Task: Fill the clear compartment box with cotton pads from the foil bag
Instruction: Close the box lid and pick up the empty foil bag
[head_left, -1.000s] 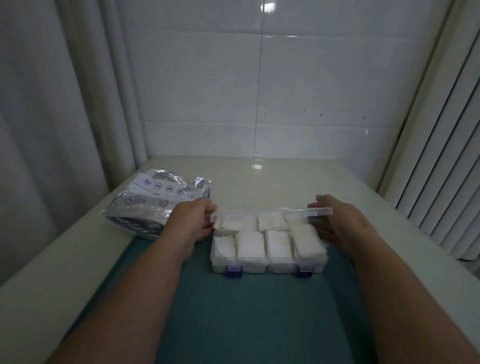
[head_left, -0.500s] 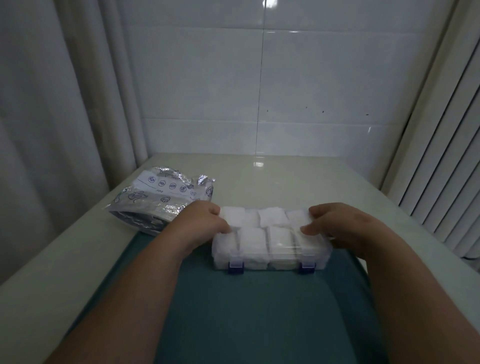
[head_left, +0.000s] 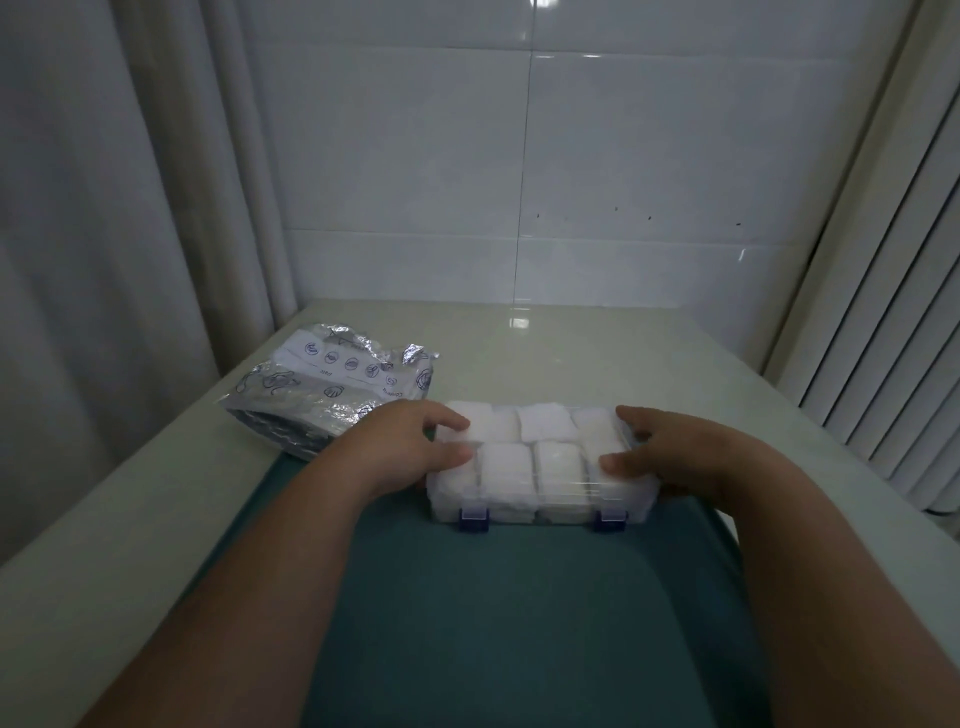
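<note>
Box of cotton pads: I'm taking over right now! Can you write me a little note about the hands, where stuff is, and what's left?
Left hand: grips the left end of the clear compartment box, thumb on the lid.
Right hand: grips the right end the same way.
The box sits on the green mat; the foil bag lies on the table, behind and to its left.
Done: every compartment that shows holds cotton pads; the lid is down.
Left: probably the two blue latches; I cannot tell whether they are fastened.

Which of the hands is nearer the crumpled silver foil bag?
Left. The left hand lies just beside the foil bag; the right hand is across the clear plastic box.
</note>
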